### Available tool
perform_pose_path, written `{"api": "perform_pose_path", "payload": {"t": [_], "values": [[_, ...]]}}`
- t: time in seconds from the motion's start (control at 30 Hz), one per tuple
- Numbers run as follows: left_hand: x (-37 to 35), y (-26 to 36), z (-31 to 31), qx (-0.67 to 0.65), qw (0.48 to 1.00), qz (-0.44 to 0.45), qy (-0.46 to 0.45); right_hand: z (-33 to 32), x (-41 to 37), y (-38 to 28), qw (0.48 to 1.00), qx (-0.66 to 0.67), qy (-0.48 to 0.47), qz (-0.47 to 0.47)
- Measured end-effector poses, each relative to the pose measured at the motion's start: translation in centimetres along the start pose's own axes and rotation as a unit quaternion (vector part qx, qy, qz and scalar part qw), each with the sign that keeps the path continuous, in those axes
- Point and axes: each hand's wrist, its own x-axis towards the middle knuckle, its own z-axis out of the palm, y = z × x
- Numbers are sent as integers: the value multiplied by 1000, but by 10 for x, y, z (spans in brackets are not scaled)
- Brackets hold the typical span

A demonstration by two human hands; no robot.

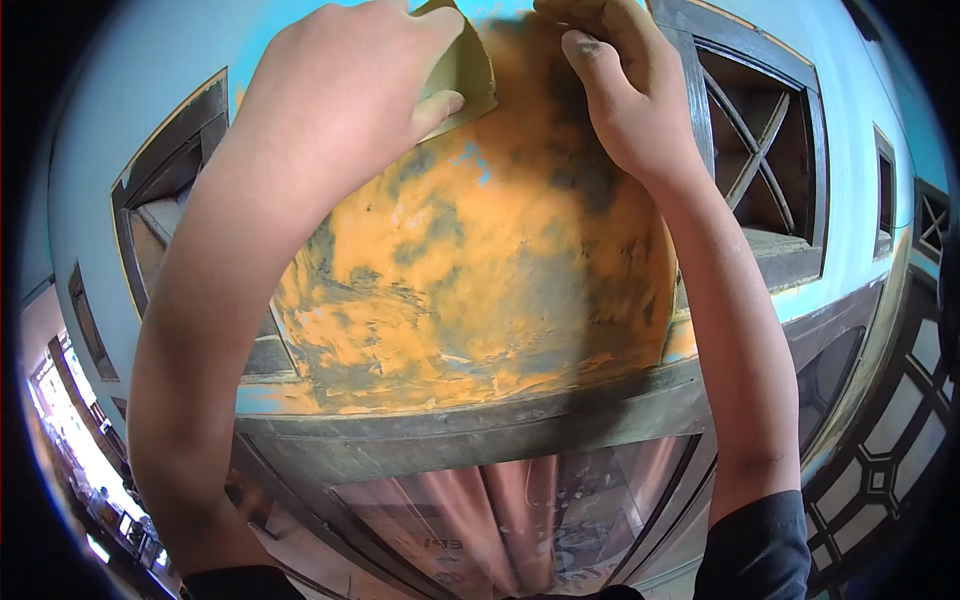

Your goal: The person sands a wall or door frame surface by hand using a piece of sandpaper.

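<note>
My left hand (365, 70) is closed on a folded sheet of sandpaper (465, 85), dull yellow-green on its visible side, with my thumb over its lower edge. The sheet lies against the upper part of a wall panel (480, 270) patched in orange and dark grey. To the right, my right hand (635, 95) is raised at the same panel. Its thumb, smudged dark at the tip, stands apart from the bent fingers, and nothing shows between them. The top of the frame cuts off part of both hands.
Dark wooden vent frames flank the panel, the right one (765, 150) with crossed bars. Below runs a wooden beam (450, 435) above a glass pane with a pinkish curtain (520, 510) behind. A dark patterned door or grille (880, 480) stands at right.
</note>
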Motion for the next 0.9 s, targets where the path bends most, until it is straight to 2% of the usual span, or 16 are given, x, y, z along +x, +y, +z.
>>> {"api": "perform_pose_path", "payload": {"t": [0.1,0.2,0.3,0.4,0.43,0.5,0.6,0.67,0.7,0.8,0.9], "values": [[3,-3,2,11,997,54,51,0,1,20,999,-26,3,-23],[14,-14,12,-56,982,180,32,1,0,23,1000,5,3,-18],[21,-6,-4,-172,959,53,-218,3,-1,15,999,35,10,7],[16,-24,10,-373,913,61,-155,2,-2,-4,999,15,7,27],[17,-25,11,-408,898,42,-162,2,-2,-6,999,11,7,33],[21,-18,-17,-370,896,-39,-241,2,-2,-2,999,13,8,36],[23,-9,-24,-314,929,-33,-195,3,-2,15,999,20,17,27],[7,-4,40,-228,972,43,29,4,-2,16,999,11,26,22],[6,5,31,-141,989,35,-25,4,-3,16,999,8,28,19],[5,-4,61,-199,961,146,123,5,-3,16,999,9,31,12],[4,-12,71,-130,969,153,141,4,-3,15,1000,2,27,13]]}}
